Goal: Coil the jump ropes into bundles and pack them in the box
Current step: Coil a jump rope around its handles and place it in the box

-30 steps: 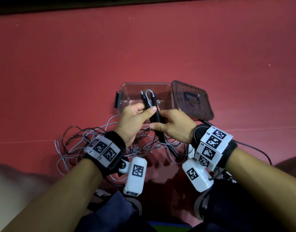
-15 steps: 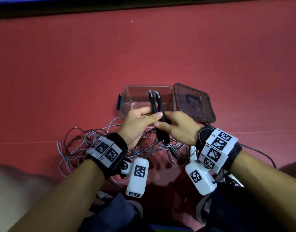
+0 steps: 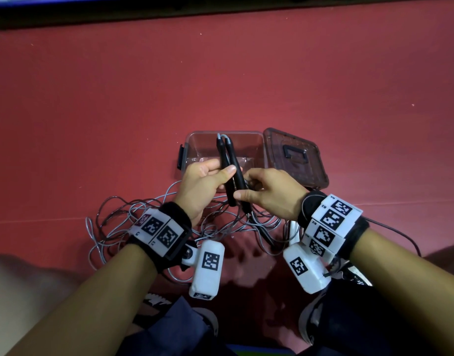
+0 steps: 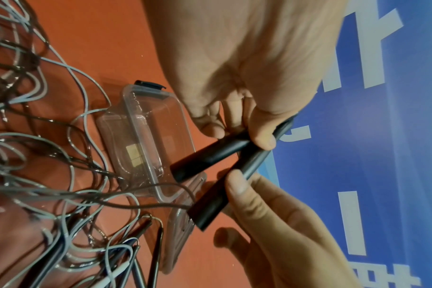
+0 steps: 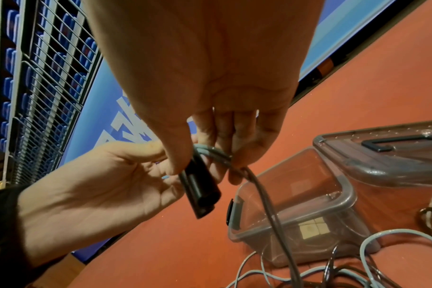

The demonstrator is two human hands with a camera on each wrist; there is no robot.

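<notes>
A person seated on a red floor (image 3: 220, 73) holds the two black handles (image 3: 232, 173) of one jump rope side by side above an open clear plastic box (image 3: 256, 150). The left hand (image 3: 204, 185) has its grip curled around the handles, thumb pressed across the front; the right hand (image 3: 268, 194) pinches the lower part of one handle between thumb and fingers. In the right wrist view, grey cord (image 5: 266, 194) loops over the right hand's fingers where it leaves the handles and trails down toward the floor.

The box stands just beyond the hands, with nothing seen in it but a small pale sticker, its dark-tinted lid (image 3: 295, 158) lying open beside it on the right. The rest of the ropes (image 3: 133, 227) lie uncoiled in a loose grey tangle on the floor under and to the left of the wrists, with further slim dark handles (image 4: 155, 253) among them, so coiling looks barely begun.

The chief risk appears to be the tangle itself: the held rope's cord runs back into the pile, and winding it could drag neighbouring ropes along or pull a knot tight. The handles already sit slightly crossed in the left wrist view; a loosened grip could let them splay and spill any loops. Trailing cord might also snag the box's rim and shift or tip it.
</notes>
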